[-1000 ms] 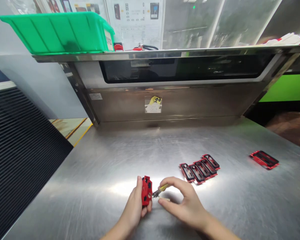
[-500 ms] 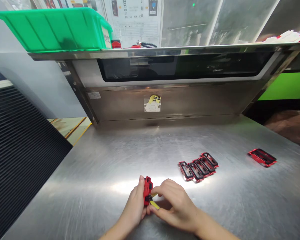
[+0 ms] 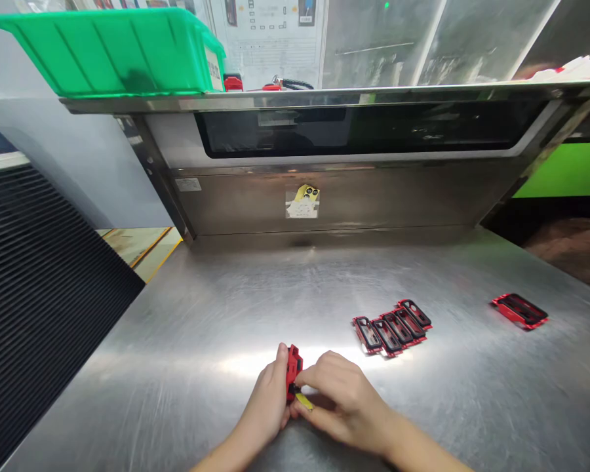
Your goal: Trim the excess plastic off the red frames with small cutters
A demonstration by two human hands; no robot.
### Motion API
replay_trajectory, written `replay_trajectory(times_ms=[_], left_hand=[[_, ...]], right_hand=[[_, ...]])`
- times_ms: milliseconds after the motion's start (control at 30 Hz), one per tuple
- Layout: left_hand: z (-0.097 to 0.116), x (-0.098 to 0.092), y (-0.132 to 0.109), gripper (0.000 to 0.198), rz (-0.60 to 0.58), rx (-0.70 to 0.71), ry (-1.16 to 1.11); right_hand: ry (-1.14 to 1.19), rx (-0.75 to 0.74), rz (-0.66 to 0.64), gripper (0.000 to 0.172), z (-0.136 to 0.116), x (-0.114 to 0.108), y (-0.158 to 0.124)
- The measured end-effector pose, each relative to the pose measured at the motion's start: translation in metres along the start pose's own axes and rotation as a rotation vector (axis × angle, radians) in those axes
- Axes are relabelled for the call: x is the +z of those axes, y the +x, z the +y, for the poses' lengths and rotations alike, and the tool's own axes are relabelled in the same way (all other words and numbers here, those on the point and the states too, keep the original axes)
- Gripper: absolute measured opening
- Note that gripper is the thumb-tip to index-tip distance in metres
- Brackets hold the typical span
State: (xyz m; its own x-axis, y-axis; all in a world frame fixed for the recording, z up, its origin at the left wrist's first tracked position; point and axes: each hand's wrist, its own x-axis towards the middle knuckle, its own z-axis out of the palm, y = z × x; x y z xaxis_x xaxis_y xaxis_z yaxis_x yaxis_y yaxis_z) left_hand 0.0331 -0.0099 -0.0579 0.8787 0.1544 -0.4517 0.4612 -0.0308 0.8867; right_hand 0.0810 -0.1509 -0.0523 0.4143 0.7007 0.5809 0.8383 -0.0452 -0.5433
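Now the right hand (image 3: 343, 398) holds pliers (image 3: 303, 402), previously apart, seemingly against the case (image 3: 294, 364) in the left hand (image 3: 269, 396).

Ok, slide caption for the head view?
Left hand holds a blocky red part; right hand holds a yellow-handled tool to it, above a shiny metal table.

The red case (image 3: 294, 368) in the left hand (image 3: 268, 396) looks like smooth plastic, as does the yellow handle (image 3: 303, 402) in the right hand (image 3: 344, 401). Beneath the grip, the tabletop (image 3: 236, 295) is finely scratched, shiny metal; beyond the grip, the black panel (image 3: 398, 131) is glossy and the green bin (image 3: 113, 56) ribbed plastic.
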Motion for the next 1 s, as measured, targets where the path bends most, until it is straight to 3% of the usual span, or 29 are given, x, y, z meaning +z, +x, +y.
replay_trajectory(times_ms=[567,1000], left_hand=[[-0.0073,-0.001,0.0058,0.071,-0.006,0.007,0.056],[0.0006,0.0004,0.0036,0.076,-0.011,0.004,0.03]], right_hand=[[0.124,0.094,-0.03,0.02,-0.0008,0.0007,-0.0005],[0.109,0.08,0.071,0.023,-0.0024,0.0005,0.0012]])
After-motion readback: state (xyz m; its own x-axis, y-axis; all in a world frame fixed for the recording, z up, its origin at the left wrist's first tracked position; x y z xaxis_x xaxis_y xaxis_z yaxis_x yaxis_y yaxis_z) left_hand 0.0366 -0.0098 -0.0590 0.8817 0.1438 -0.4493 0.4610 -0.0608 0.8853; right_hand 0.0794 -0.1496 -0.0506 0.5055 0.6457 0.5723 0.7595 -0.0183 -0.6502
